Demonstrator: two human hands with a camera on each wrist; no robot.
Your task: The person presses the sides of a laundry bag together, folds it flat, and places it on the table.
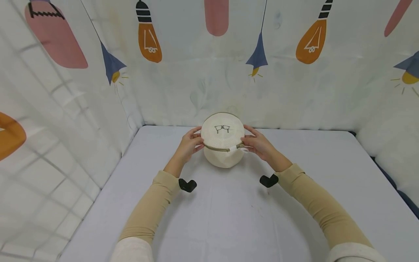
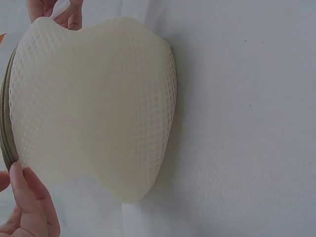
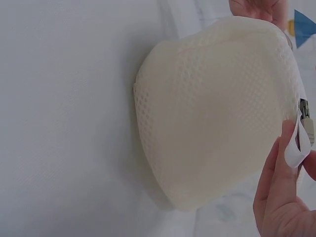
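Observation:
A cream mesh laundry bag (image 1: 222, 127) stands near the back of the table, its round lid facing up with a small glasses drawing on it. An olive zipper (image 2: 6, 108) runs round the lid's edge. My left hand (image 1: 191, 143) pinches the rim on the left side between thumb and fingers. On the right side, my right hand (image 1: 258, 143) pinches the rim close to a white loop (image 3: 297, 148) and the zipper's end. Below the rim, the mesh side (image 3: 212, 118) sags and bulges, its base down at the table.
A pale cloth covers the table (image 1: 229, 218). Behind it hangs a white curtain (image 1: 183, 91) printed with lamps and bulbs, which also closes off the left side. Black wrist devices (image 1: 188, 185) sit by both sleeve cuffs.

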